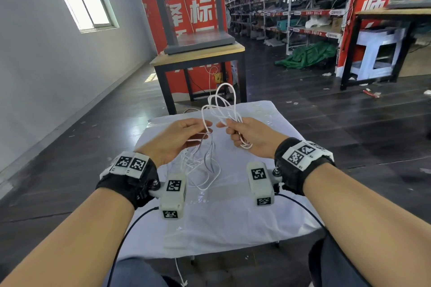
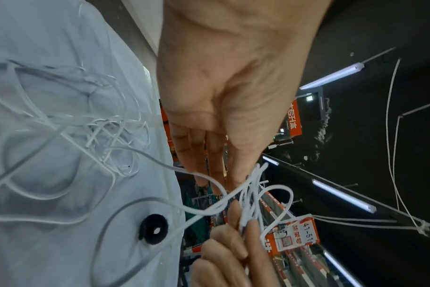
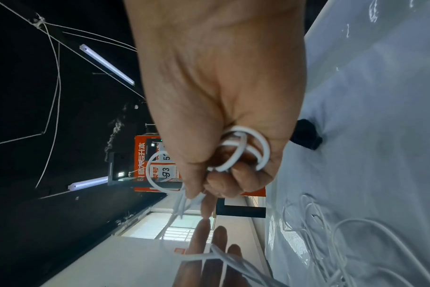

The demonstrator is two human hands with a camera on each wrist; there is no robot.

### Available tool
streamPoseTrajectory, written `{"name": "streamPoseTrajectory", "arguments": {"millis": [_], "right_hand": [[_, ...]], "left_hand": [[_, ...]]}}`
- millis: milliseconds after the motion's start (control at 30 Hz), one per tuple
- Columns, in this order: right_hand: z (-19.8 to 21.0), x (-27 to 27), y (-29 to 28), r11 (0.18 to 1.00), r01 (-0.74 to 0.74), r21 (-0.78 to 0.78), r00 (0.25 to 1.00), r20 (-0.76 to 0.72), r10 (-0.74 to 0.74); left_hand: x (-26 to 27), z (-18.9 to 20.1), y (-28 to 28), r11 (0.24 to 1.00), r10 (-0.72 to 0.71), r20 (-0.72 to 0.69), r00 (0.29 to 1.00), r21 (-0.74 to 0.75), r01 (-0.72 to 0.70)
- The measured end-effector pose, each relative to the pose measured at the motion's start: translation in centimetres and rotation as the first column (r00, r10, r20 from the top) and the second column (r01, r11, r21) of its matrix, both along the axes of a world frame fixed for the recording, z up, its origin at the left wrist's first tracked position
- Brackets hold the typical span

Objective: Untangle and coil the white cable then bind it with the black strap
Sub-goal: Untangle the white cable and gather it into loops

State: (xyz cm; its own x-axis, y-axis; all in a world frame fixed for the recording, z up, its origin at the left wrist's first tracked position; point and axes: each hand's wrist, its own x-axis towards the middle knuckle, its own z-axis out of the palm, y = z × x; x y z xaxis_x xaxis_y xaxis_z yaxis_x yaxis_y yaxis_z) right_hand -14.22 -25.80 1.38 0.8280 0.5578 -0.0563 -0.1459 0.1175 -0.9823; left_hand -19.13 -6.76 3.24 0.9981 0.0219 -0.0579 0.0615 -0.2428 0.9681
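The cable (image 1: 220,109) is held above the table (image 1: 275,212), between both hands, at about 12 o'clock from the table's centre. Several loops are gripped in the right hand (image 1: 250,135), whose fingers are curled round them; in the right wrist view the white turns (image 3: 243,149) are seen wrapped inside the fist, and more loops stand up past the knuckles in the head view. The left hand (image 1: 173,138) is kept at 9 o'clock of the right one, its fingers nearly straight and close together, with a strand lying across the fingertips (image 2: 216,174); whether that strand is pinched by the thumb cannot be told. From the two hands, loose strands hang down to a tangled heap (image 1: 203,165) lying on the white cloth at the table's centre. The strap (image 2: 153,229), rolled into a small black ring, is seen in the left wrist view lying on the cloth, encircled by a slack bend of cable and apart from both hands. In the right wrist view a black shape (image 3: 306,136) is partly hidden behind the fist.
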Motion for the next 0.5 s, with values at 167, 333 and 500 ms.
{"name": "streamPoseTrajectory", "arguments": {"millis": [167, 333, 500], "right_hand": [[-0.1, -0.3, 0.7, 0.999, -0.02, 0.025, 0.998, -0.057, 0.021], [-0.1, 0.4, 1.0, 0.948, 0.096, 0.303, 0.945, -0.327, 0.008], [0.2, 0.3, 1.0, 0.858, 0.141, 0.494, 0.896, -0.433, 0.102]], "left_hand": [[-0.2, -0.6, -0.9, 0.998, -0.018, 0.018, 1.0, 0.068, 0.017], [-0.5, -1.6, -0.9, 0.996, -0.023, 0.055, 0.998, 0.091, 0.018], [-0.5, -2.6, -0.8, 0.967, -0.021, 0.048, 0.999, 0.253, 0.008]]}}
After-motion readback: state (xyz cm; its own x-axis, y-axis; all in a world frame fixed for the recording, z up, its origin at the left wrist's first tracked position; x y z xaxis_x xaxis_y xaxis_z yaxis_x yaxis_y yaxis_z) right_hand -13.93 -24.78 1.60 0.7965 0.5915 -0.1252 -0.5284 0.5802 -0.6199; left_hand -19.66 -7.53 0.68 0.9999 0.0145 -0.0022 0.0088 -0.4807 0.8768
